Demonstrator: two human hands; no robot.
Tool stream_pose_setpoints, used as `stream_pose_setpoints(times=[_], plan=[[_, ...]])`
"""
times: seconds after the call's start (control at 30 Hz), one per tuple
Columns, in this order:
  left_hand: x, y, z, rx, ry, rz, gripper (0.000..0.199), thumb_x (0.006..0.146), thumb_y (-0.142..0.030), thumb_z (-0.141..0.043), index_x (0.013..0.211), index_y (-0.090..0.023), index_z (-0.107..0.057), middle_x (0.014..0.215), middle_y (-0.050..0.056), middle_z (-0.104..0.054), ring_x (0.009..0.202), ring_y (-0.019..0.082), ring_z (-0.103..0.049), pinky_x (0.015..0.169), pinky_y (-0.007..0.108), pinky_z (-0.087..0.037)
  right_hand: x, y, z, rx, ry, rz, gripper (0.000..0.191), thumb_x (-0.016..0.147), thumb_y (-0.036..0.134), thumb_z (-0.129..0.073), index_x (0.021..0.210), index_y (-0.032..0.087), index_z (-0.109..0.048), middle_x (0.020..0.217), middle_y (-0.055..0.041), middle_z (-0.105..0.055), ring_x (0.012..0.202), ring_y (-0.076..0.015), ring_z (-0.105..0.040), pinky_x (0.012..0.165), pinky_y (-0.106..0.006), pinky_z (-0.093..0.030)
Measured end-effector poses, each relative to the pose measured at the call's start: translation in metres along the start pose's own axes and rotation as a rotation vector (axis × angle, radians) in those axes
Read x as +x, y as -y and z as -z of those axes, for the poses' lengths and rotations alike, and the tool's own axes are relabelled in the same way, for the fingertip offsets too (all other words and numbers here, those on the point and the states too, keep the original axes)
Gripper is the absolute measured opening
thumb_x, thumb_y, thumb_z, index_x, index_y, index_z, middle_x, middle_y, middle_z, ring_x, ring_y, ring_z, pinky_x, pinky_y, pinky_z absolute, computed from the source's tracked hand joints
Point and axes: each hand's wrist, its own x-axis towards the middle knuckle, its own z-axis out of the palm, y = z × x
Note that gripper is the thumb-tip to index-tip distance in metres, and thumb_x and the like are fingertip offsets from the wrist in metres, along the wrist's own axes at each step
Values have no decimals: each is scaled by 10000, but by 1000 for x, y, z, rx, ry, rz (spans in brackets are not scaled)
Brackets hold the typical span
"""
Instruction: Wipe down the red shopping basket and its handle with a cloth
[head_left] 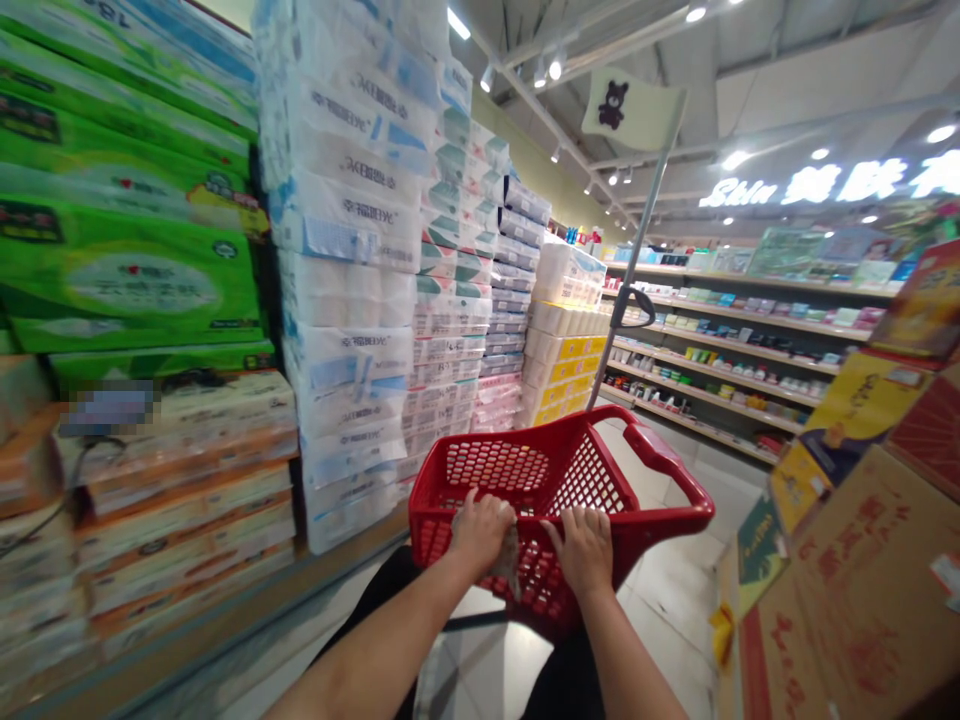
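Your forearms (360, 660) rise from the bottom edge of the frame to a red plastic shopping basket (679, 495), held just in front of you. Your left hand (484, 532) is closed in a narrow grip on the basket's near edge, with a crumpled grey item (511, 562) pressed under it and hanging down against the mesh. Your right hand (583, 550) curls over the same edge just beside it, holding only the basket. A metal pole (637, 260) rises from the far end to a cream flag (634, 110) printed with a dark bear.

A tiled floor (660, 610) runs ahead. Stacked white-and-blue tissue packs (349, 200) and green packs (120, 280) tower at left, orange-banded packs (187, 470) below them. Cardboard boxes (847, 590) crowd the lower right. Farther off, merchandise shelves (720, 350) stand under a lit sign (810, 185).
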Motion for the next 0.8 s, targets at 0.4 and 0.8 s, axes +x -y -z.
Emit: stream_pose_setpoints(times=[0.4, 0.8], plan=[[-41, 72, -3, -20, 9, 148, 274, 907, -176, -391, 1121, -202, -559, 1087, 73, -597, 1027, 208, -525, 926, 366, -409, -1, 1, -1, -4, -10, -4, 293, 916, 449, -486, 783, 206, -582, 802, -49, -567, 865, -229, -479, 965, -412, -297], [-16, 54, -23, -388, -13, 84, 361, 911, -180, -363, 1236, -202, -517, 1379, 82, -467, 1287, 200, -398, 1089, 401, -343, -1, -1, -6, -10, -8, -7, 300, 910, 457, -493, 796, 198, -591, 811, -53, -568, 868, -229, -468, 972, -412, -291]])
